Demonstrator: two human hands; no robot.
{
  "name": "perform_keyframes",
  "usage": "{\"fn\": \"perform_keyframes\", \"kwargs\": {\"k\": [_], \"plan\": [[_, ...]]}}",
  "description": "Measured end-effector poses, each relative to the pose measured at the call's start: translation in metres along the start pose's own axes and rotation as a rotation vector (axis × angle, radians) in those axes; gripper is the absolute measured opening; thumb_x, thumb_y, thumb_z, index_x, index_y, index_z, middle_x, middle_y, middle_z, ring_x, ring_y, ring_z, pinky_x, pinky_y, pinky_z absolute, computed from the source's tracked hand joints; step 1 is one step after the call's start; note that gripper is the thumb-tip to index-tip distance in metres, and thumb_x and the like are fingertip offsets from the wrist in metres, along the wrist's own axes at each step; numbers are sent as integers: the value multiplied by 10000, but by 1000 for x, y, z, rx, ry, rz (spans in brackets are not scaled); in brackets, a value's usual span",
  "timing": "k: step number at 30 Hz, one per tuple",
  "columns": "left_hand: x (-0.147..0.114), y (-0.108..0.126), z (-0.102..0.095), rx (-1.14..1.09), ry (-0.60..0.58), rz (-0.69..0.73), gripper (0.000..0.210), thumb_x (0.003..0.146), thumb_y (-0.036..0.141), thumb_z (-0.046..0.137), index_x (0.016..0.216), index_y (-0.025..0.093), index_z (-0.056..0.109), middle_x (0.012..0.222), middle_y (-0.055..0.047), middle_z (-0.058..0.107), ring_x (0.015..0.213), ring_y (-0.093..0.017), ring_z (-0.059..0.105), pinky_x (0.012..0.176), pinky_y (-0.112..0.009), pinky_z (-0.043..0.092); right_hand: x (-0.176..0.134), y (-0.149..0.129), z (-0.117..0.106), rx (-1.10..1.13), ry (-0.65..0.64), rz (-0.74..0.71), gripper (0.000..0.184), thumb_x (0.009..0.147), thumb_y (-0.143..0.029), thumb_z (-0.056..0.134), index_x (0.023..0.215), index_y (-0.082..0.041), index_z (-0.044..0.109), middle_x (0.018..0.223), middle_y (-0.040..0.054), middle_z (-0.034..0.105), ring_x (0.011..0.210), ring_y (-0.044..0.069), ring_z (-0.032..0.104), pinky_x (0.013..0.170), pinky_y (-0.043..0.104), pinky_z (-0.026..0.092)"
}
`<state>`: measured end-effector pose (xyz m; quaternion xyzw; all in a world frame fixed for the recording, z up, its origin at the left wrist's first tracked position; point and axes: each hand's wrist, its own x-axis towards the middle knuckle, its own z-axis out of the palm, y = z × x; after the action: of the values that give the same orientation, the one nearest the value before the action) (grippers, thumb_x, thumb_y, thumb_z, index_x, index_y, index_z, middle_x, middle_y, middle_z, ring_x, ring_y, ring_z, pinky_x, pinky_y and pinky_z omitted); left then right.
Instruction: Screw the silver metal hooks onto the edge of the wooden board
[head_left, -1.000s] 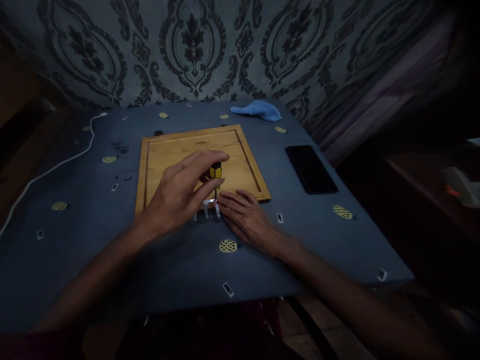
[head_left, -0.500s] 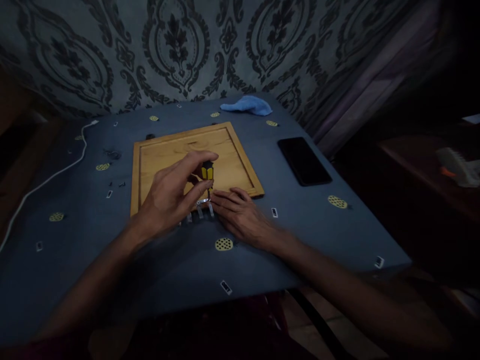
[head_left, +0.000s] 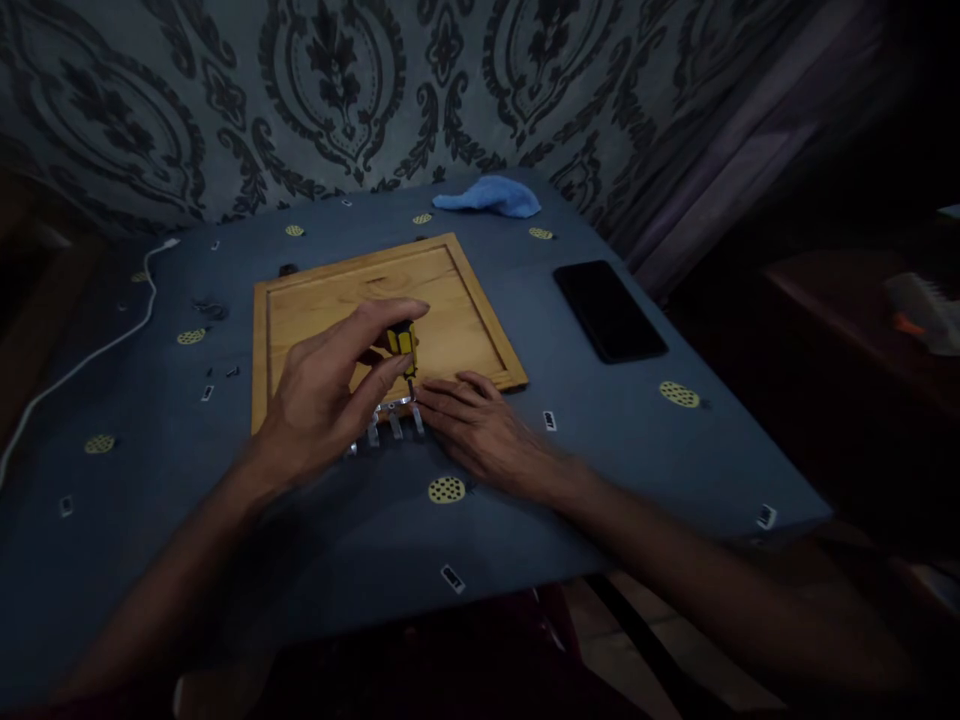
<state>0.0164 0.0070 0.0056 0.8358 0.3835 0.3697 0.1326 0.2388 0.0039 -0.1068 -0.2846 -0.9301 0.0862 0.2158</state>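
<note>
My left hand (head_left: pixel 322 385) is closed around a short screwdriver (head_left: pixel 403 345) with a yellow and black handle, its shaft pointing down. The screwdriver's tip meets a metal hook rack (head_left: pixel 394 408) with several prongs at the near edge of a framed wooden board (head_left: pixel 450 310). Beside the tip, my right hand (head_left: pixel 480 430) lies flat with its fingers stretched over the board's near edge, next to the rack's right end. My left hand hides part of the board and the rack's left side.
A black phone (head_left: pixel 609 310) lies right of the board, and a blue cloth (head_left: pixel 491 196) behind it. A white cable (head_left: pixel 97 352) runs along the left. Small dark pieces (head_left: pixel 232 371) lie left of the board on the patterned tablecloth (head_left: pixel 637 480).
The screwdriver has tilted slightly, its handle leaning left with my left hand. My right hand keeps its place at the board's edge. The whole view has shifted a little.
</note>
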Motion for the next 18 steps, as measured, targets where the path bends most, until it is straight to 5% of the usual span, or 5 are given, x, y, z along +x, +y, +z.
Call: {"fn": "perform_keyframes", "kwargs": {"k": [10,18], "plan": [[1,0,4,168,88,70,261,958,275,701,1210,218,669,1047,-29,744,918,-162,708,806,-281,620,0,2,6,3,33,2,405,1040,-174,488,1424,-209,615,1446,82,664,1409,242,542,1185,519,376],[-3,4,1,6,82,-47,317,989,249,645,1304,260,611,1219,-37,704,994,-161,724,907,-298,633,0,2,4,-9,39,-12,383,1060,-188,468,1415,-179,611,1461,85,652,1422,238,527,1182,507,377]]}}
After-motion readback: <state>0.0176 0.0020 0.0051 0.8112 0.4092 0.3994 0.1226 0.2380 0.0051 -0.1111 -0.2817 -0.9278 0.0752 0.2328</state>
